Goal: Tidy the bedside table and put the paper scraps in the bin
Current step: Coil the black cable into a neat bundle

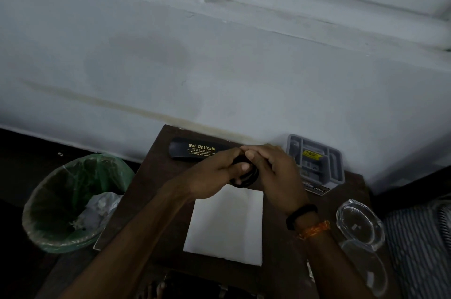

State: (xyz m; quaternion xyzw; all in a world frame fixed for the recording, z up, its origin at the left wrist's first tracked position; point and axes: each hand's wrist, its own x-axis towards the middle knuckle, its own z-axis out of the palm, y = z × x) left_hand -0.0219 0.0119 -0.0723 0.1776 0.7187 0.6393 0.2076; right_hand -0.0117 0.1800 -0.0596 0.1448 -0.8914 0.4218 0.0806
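Over the back of the dark wooden bedside table (151,203), my left hand (214,172) and my right hand (275,172) meet and both grip a bundle of thin black rings (247,178), partly hidden by my fingers. A white sheet of paper (227,228) lies flat on the table just below my hands. The bin (70,203), lined with a green bag, stands on the floor left of the table with crumpled paper scraps (100,211) inside.
A black spectacle case (192,150) lies at the table's back against the wall. A grey organiser tray (317,162) sits at the back right. A clear glass dish (358,223) and its lid (366,267) rest at the right edge beside striped bedding (419,245).
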